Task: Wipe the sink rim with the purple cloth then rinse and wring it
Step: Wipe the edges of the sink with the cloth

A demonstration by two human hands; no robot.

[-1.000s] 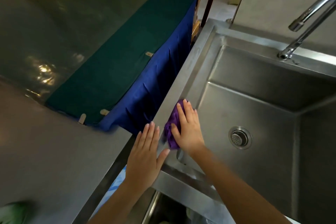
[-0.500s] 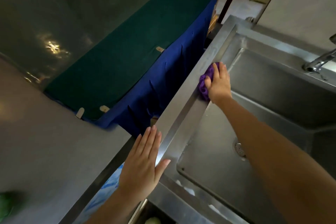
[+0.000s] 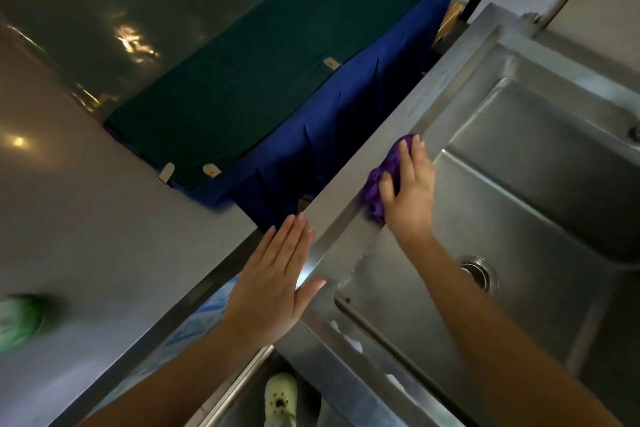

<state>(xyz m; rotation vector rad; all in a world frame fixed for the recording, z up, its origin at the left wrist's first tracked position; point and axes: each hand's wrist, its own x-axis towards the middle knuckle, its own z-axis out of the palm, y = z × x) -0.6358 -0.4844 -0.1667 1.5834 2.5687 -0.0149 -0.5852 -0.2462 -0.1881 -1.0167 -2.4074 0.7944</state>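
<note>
The steel sink basin holds only its drain, partly covered by the right forearm. The right hand presses the bunched purple cloth onto the sink's left rim, fingers curled over it. The left hand lies flat and open at the rim's near end. A blurred green object sits on the left worktop, cut off

Most of the purple cloth lies hidden under the right hand that presses it. Past that hand, the frame's right edge cuts off the sink — behind the left hand, a green object blurs beyond telling.
</note>
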